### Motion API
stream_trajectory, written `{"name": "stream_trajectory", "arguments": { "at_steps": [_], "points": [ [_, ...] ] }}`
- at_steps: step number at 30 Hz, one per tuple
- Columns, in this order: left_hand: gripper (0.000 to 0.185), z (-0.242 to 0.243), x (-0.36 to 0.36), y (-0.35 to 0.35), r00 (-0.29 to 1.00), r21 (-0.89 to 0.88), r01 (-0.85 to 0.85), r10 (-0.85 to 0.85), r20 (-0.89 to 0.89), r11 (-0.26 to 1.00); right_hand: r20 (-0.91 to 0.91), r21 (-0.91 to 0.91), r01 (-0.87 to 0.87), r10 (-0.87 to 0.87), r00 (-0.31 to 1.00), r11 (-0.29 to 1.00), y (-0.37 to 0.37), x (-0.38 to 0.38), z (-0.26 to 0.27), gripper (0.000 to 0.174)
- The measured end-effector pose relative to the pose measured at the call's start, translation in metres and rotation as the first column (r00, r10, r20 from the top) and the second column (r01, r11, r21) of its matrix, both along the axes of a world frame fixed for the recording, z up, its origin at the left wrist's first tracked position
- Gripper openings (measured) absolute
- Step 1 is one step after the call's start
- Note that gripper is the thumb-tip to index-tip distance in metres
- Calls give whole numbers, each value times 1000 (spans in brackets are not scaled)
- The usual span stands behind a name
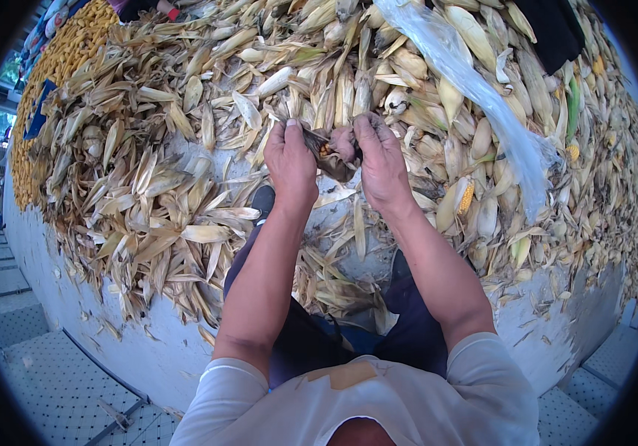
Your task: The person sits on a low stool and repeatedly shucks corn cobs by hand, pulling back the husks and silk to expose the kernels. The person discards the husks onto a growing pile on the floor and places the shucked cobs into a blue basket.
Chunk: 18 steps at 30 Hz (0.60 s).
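Observation:
My left hand (291, 161) and my right hand (383, 159) pinch opposite sides of a small, dark-husked corn ear (333, 150) in front of me. Its husk is parted, and a few orange-brown kernels show beside a pinkish, wrinkled part that I cannot make out clearly. Both thumbs lie on top; most of the other fingers are hidden. Beyond my hands are dry, unshucked corn ears (347, 92). An ear with bare yellow kernels (465, 198) pokes from its husk to the right of my right hand.
Loose husks (157, 184) are heaped on the left. Husked yellow cobs (68, 44) form a pile at the far left, near a blue object (39, 108). Clear plastic sheeting (481, 95) lies over the ears on the right. Another person's hand with a red cuff (173, 14) shows at the top.

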<state>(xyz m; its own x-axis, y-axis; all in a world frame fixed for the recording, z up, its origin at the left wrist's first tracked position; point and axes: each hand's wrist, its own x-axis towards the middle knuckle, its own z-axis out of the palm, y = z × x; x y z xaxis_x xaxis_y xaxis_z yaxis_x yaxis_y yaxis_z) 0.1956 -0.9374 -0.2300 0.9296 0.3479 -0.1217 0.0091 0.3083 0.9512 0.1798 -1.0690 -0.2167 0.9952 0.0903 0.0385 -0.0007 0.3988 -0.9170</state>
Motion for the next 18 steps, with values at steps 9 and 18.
{"name": "stream_trajectory", "arguments": {
  "at_steps": [9, 18],
  "points": [
    [16, -40, 30, 44, 908, -370, -350, 215, -360, 860, -358, 423, 624, -511, 781, 657, -113, 28, -30, 18],
    [22, -50, 33, 86, 900, 61, -357, 361, -244, 932, -406, 400, 725, -601, 688, 560, -143, 16, -4, 16]
  ]
}}
